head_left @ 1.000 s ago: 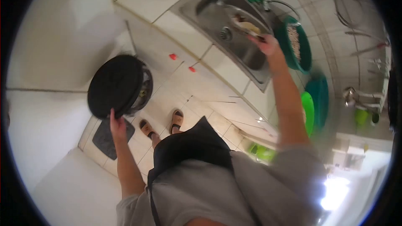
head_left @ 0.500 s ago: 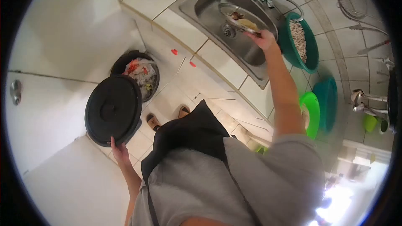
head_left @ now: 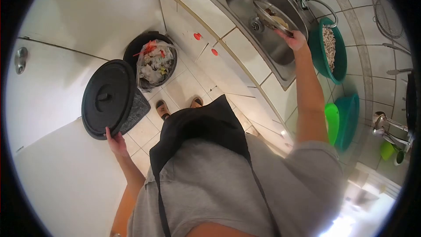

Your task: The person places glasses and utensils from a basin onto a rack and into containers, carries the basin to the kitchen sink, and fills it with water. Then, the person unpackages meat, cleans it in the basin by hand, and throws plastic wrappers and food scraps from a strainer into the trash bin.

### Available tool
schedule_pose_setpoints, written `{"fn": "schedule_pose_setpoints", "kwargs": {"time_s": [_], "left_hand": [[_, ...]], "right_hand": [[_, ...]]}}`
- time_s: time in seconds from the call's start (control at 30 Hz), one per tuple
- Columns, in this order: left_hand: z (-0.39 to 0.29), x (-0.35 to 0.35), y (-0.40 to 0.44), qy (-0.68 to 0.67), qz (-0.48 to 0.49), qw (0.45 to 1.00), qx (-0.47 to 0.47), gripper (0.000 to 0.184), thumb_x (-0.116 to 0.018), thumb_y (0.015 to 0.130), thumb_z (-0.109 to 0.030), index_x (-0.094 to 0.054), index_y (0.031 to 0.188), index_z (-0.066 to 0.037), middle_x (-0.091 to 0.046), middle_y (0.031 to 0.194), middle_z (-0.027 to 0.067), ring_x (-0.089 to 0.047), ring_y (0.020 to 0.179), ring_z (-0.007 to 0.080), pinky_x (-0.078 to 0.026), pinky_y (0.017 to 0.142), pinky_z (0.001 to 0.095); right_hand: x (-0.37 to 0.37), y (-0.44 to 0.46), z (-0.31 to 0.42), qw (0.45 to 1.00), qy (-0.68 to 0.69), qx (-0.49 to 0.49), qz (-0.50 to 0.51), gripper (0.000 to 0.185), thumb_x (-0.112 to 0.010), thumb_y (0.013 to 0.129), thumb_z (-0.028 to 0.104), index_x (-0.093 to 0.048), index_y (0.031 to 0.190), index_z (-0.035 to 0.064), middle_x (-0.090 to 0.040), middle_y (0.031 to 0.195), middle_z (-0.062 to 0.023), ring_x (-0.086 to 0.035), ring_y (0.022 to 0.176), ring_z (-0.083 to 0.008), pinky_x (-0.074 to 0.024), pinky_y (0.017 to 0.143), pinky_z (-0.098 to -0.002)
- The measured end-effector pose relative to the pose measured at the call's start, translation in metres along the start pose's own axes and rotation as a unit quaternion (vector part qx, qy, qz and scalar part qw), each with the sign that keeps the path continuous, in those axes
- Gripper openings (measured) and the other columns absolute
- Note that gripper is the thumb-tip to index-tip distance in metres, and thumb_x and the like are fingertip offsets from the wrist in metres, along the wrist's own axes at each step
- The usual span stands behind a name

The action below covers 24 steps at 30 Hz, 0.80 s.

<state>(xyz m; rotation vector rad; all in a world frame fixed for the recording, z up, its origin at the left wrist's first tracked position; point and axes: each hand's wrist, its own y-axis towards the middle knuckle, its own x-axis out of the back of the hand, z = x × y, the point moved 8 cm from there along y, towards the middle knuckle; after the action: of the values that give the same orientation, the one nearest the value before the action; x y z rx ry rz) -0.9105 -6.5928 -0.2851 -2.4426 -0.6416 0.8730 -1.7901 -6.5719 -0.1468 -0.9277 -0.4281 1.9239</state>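
My left hand (head_left: 117, 144) grips the lower edge of a round black bin lid (head_left: 115, 116), which is raised and tilted beside the trash bin (head_left: 130, 53). Rubbish in a clear plastic bag (head_left: 153, 66) fills the uncovered bin, with some red bits on top. Over the steel sink (head_left: 287, 77), my right hand (head_left: 294, 40) grasps a tilted, clear-rimmed plate (head_left: 275, 24) by its near edge. Brownish and tan food scraps (head_left: 279, 20) show on the plate; what they are, I cannot make out.
A green basin (head_left: 340, 72) holding many small pale pieces stands right of the sink, under the curved faucet (head_left: 326, 6). Bright green (head_left: 332, 123) and teal (head_left: 349, 118) basins sit nearer. Cabinet fronts run below the counter; a door (head_left: 57, 87) is at left.
My view has shifted, and the bin lid has moved left of the bin, exposing more of the rubbish. The plate stays over the sink, now tilted more steeply.
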Motion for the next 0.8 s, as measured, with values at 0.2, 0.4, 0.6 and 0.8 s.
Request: {"fn": "schedule_pose_setpoints", "kwargs": {"time_s": [0.2,0.4,0.6,0.8], "left_hand": [[-0.009,0.005,0.006,-0.049,-0.001,0.999,-0.017,0.019,-0.066,0.089,-0.013,-0.064,0.103,-0.001,-0.068,0.109,0.0105,-0.065,0.097,0.0186,-0.054,0.086,0.0282],[-0.018,0.017,0.008,-0.075,-0.004,0.997,-0.009,0.019,-0.067,0.088,-0.01,-0.064,0.103,0.0,-0.068,0.109,0.011,-0.064,0.098,0.0187,-0.054,0.086,0.0285],[-0.029,0.009,0.002,-0.065,0.011,0.998,-0.021,0.017,-0.068,0.087,-0.009,-0.063,0.102,-0.002,-0.068,0.107,0.0101,-0.064,0.098,0.0183,-0.054,0.086,0.0288],[-0.022,0.003,0.0,-0.066,0.008,0.998,-0.012,0.015,-0.066,0.088,-0.009,-0.063,0.101,-0.002,-0.068,0.106,0.0107,-0.064,0.098,0.0192,-0.055,0.088,0.0298]], "right_hand": [[0.007,0.011,0.007,0.999,0.001,0.018,0.034,0.044,-0.018,0.1,0.008,-0.022,0.139,-0.0118,-0.028,0.141,-0.0352,-0.034,0.129,-0.0523,-0.0337,0.106,-0.0649],[0.013,0.019,0.012,0.997,-0.017,-0.013,0.07,0.041,-0.021,0.101,0.009,-0.031,0.136,-0.01,-0.035,0.141,-0.0286,-0.038,0.128,-0.046,-0.0385,0.106,-0.0613],[0.01,0.015,0.009,0.995,-0.04,-0.025,0.091,0.04,-0.025,0.101,0.008,-0.034,0.135,-0.01,-0.038,0.14,-0.0276,-0.04,0.128,-0.0441,-0.0417,0.105,-0.0571],[0.01,0.01,0.014,0.996,0.002,0.021,0.092,0.043,-0.024,0.1,0.008,-0.028,0.139,-0.0104,-0.032,0.142,-0.0319,-0.032,0.13,-0.0515,-0.0335,0.107,-0.0639]]}}
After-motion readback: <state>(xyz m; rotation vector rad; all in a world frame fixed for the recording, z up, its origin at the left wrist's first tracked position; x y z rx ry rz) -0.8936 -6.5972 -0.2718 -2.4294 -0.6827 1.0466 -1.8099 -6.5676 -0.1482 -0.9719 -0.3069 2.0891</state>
